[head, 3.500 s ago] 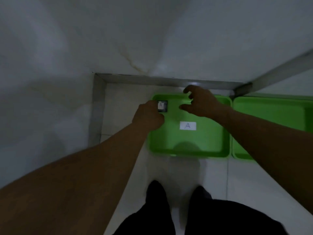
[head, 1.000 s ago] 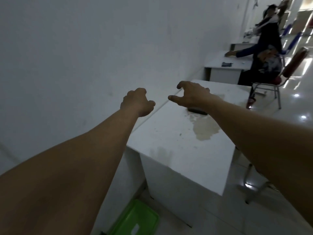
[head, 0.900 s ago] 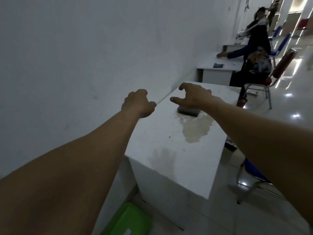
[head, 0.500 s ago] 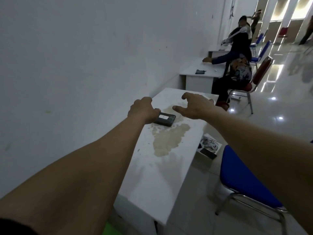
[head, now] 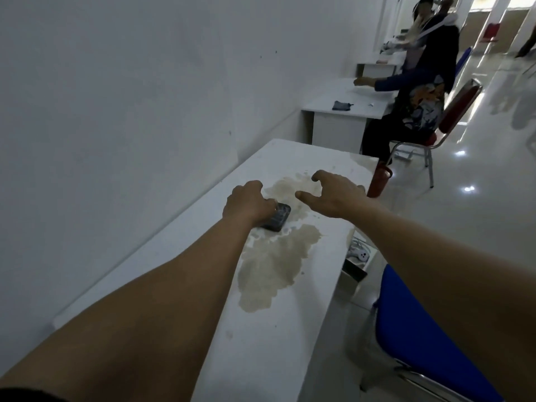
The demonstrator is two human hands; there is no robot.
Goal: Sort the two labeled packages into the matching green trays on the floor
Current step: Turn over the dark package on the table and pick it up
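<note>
A small dark package [head: 278,219] lies on the stained white table [head: 290,329] against the wall. My left hand [head: 248,203] rests on its left end with the fingers curled over it; most of the package is hidden under the hand. My right hand [head: 333,195] hovers just to the right of the package, fingers spread and holding nothing. No green tray is in view.
A blue chair [head: 420,329] stands at the table's right side, with a box holding a white controller [head: 358,256] on the floor beside it. A red bottle [head: 380,179] stands past the table's far corner. A person [head: 420,91] sits at the neighbouring desk on a red chair.
The view rose from the green trays on the floor to the table. My left hand has come down onto the dark package, and my right hand has drawn level beside it.
</note>
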